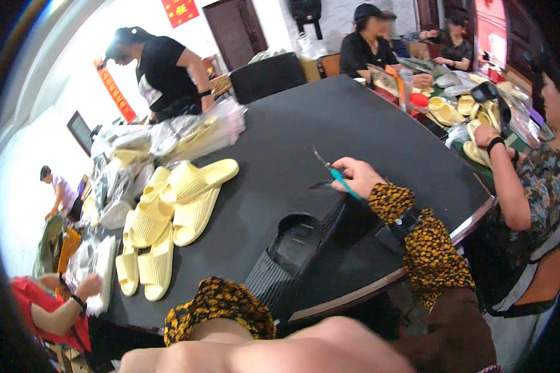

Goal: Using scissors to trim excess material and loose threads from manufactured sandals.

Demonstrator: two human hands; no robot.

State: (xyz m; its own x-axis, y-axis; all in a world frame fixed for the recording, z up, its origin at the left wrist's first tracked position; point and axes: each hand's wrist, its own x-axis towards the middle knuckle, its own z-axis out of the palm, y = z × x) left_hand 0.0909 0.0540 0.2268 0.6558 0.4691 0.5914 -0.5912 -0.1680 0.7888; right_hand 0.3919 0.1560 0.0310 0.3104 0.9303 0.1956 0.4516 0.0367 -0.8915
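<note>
My right hand (359, 176) is closed around small thread snips (333, 171) with a teal handle, the metal tip pointing up and left over the black round table (305, 124). Just in front of it lies a black slipper (295, 245), toe toward the hand, its ribbed heel edge tilted at the table's near rim. My left arm's yellow-and-black patterned sleeve (221, 308) ends right at that heel. The left hand itself is hidden behind the sleeve and the slipper. My bare forearm crosses the bottom of the view.
Several pale yellow slippers (168, 211) lie on the table's left side, with bagged ones (174, 133) behind them. A seated person (516, 186) is close on my right. More people work at the far side and left. More yellow slippers (448, 115) are piled at far right.
</note>
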